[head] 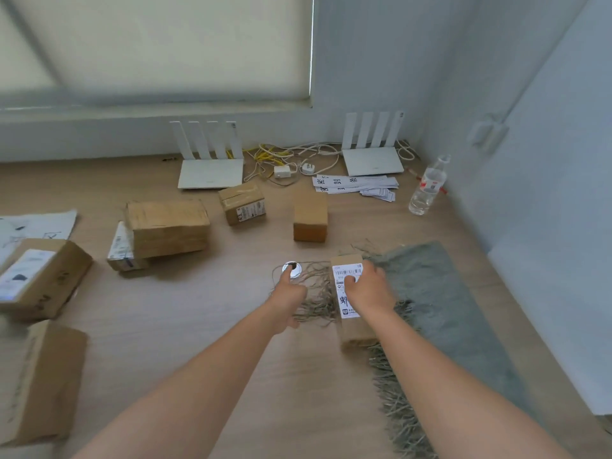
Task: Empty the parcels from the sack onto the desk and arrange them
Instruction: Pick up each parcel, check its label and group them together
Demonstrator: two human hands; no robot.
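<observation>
A flat grey-green sack [440,293] with frayed fringe lies on the wooden desk [205,326] at the right. At its mouth sits a long cardboard parcel [351,326] with a white label, and my right hand [367,289] grips its far end. My left hand [289,294] rests on the loose fringe strands beside it, fingers spread, near a round metal desk grommet [292,269]. Several other cardboard parcels lie on the desk: a small plain one [310,217], a labelled one [242,204], a large one [167,226] leaning on a smaller one [121,248], and two at the left [39,276] [36,382].
Two white routers [210,172] [372,159] with tangled cables [284,160] stand at the back by the window wall. Paper strips [354,184] and a clear plastic bottle [429,187] sit at the back right. A sheet of paper [36,226] lies at the left. A white wall panel bounds the right.
</observation>
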